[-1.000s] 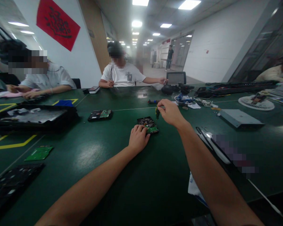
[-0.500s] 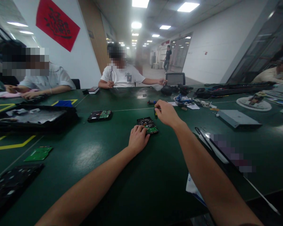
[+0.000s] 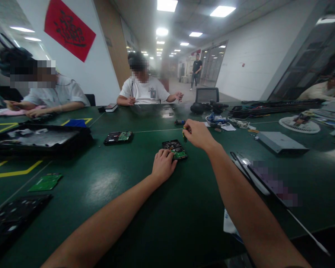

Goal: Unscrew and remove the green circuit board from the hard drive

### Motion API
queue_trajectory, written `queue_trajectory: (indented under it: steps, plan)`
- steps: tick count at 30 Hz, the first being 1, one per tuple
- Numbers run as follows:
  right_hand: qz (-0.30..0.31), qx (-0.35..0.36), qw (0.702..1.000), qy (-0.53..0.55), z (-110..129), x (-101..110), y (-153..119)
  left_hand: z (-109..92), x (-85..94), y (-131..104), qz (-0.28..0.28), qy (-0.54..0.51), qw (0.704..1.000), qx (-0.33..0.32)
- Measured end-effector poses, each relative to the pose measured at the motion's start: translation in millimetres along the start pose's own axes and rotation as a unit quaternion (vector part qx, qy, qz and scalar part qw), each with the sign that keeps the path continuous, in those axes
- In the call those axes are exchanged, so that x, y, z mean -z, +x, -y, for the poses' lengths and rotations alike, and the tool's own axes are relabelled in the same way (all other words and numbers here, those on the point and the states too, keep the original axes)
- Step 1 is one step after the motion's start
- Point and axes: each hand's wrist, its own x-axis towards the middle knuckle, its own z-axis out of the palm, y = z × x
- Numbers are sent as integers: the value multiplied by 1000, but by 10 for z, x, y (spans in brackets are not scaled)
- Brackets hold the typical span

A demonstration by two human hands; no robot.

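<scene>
My left hand (image 3: 164, 163) rests over the near left corner of a hard drive (image 3: 175, 144), fingers on its green circuit board and thumb at its near edge. The drive lies flat on the green table, its black casing and board facing up. Just beyond its far right corner, my right hand (image 3: 197, 134) is closed around a small yellow-and-black screwdriver (image 3: 184, 134). The tool points down; its tip is too small to make out. A second hard drive (image 3: 118, 137) lies farther left. Near my right fingers is a dark cylindrical tool (image 3: 179, 122) with red and blue parts.
On the left are a black tray (image 3: 80, 139), a loose green circuit board (image 3: 46, 182) and a black panel (image 3: 16, 223). A grey metal box (image 3: 281, 142), cables (image 3: 218, 118) and a white round grille (image 3: 299, 124) lie right. Co-workers sit around the table.
Both my hands stay almost where they were, the right one still on the screwdriver. Across the table, a co-worker's hand has drawn back from the black object toward the body.
</scene>
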Motion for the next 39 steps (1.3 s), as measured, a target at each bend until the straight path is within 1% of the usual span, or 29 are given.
queue_trajectory:
  steps: [4,9,14,17,20,25,29,33,39]
  plan:
    - [4,10,1000,22,-57,-9,26,5,2,2,-1,-1,1000,1]
    - [2,29,999,41,-63,12,17,14,-5,-5,-7,-4,1000,-3]
    - [-7,20,1000,8,-87,13,25,9,-6,-10,-11,-3,1000,-1]
    - [-15,9,1000,12,-109,-20,12,0,-3,-4,-7,-2,1000,1]
    - [-28,16,999,30,-116,-68,-50,-9,0,-1,-4,0,1000,3]
    - [-74,38,996,12,-121,-135,-250,-12,-3,-6,-9,-1,1000,-1]
    - [-83,34,995,47,-129,-180,-387,-15,0,-7,-11,0,1000,1]
    - [-86,43,991,89,-101,-222,-437,-19,10,-4,-12,0,1000,-2]
    - [-127,26,986,104,-89,-302,-487,-12,-20,2,-12,-2,1000,-2]
